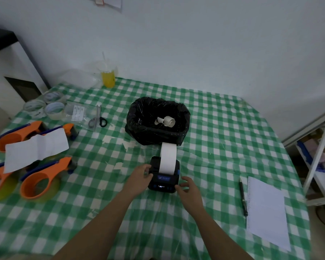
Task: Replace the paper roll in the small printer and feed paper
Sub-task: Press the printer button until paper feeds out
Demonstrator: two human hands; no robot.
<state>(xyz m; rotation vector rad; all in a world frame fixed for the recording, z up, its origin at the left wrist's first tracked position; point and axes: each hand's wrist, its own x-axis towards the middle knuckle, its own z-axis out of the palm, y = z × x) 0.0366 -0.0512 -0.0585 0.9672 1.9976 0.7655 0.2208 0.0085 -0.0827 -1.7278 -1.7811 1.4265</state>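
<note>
A small black printer (163,180) with a lit front panel sits on the green checked tablecloth (214,139). A white paper strip (168,156) comes out of its slot and arcs back toward the black-lined bin (158,121), which holds curled paper scraps (166,121). My left hand (140,175) grips the printer's left side. My right hand (188,189) hovers at its front right corner, fingers apart, thumb close to the panel.
Orange tape dispensers (39,182) with a white sheet (36,149) lie at left, with tape rolls (54,109), scissors (99,119) and a yellow drink cup (108,78) behind. A pen (243,197) and notepad (266,212) lie at right beside a white shelf (317,156).
</note>
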